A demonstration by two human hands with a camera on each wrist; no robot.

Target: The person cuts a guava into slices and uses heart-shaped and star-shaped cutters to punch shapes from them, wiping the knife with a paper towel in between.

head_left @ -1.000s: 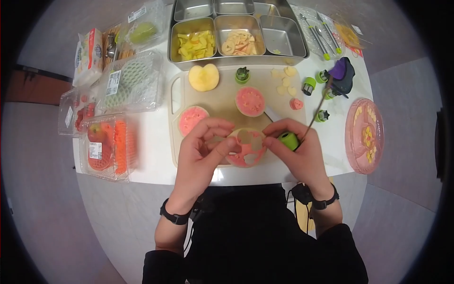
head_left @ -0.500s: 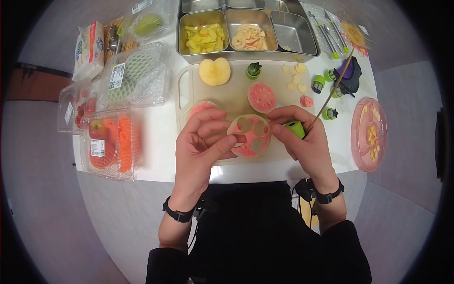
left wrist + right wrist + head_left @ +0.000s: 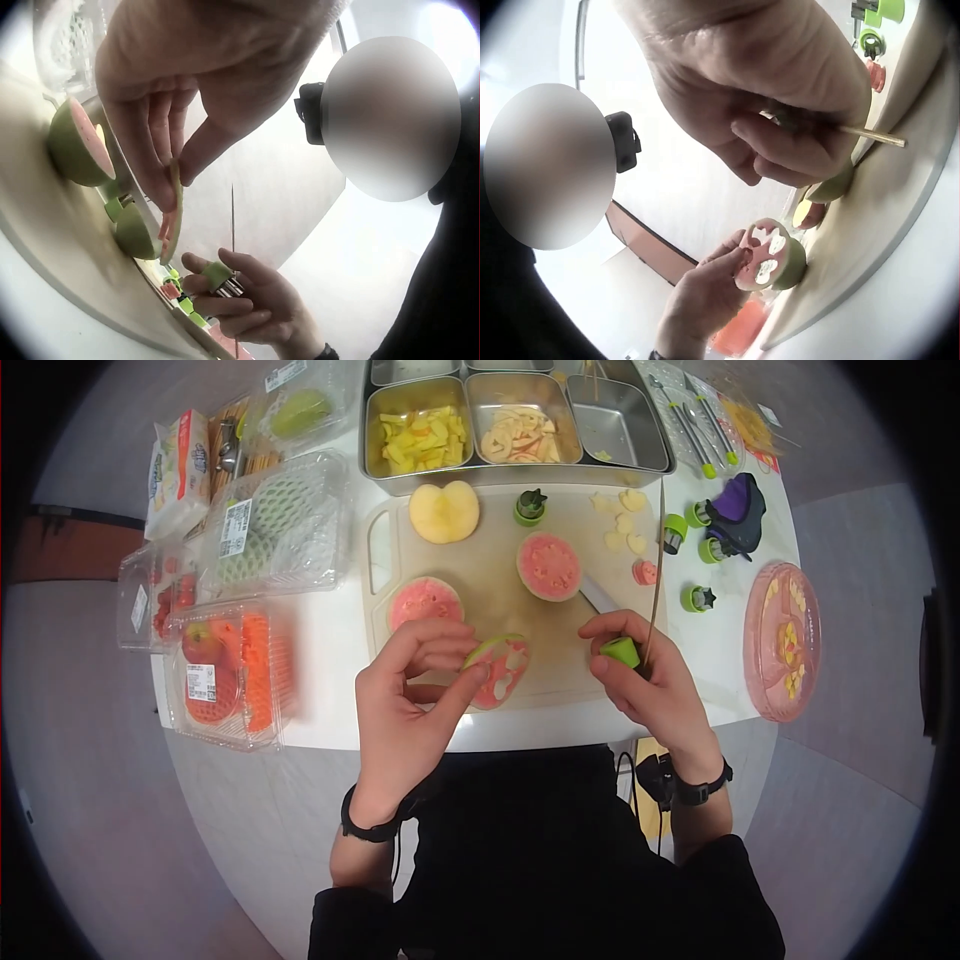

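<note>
pinching the holed pink slice [image 3: 486, 685] with thumb and fingers of left hand [image 3: 405, 705] — at three o'clock from it, gripping green cutter [image 3: 621, 651] and thin stick [image 3: 658, 565] in right hand [image 3: 660, 695].

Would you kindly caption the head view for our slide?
Left hand pinching a holed pink fruit slice, right hand holding a green cutter and stick, over a cutting board.

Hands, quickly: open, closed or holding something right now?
Left hand: pinching a pink fruit slice with holes in it.
Right hand: curled round a green cutter and a thin stick.
</note>
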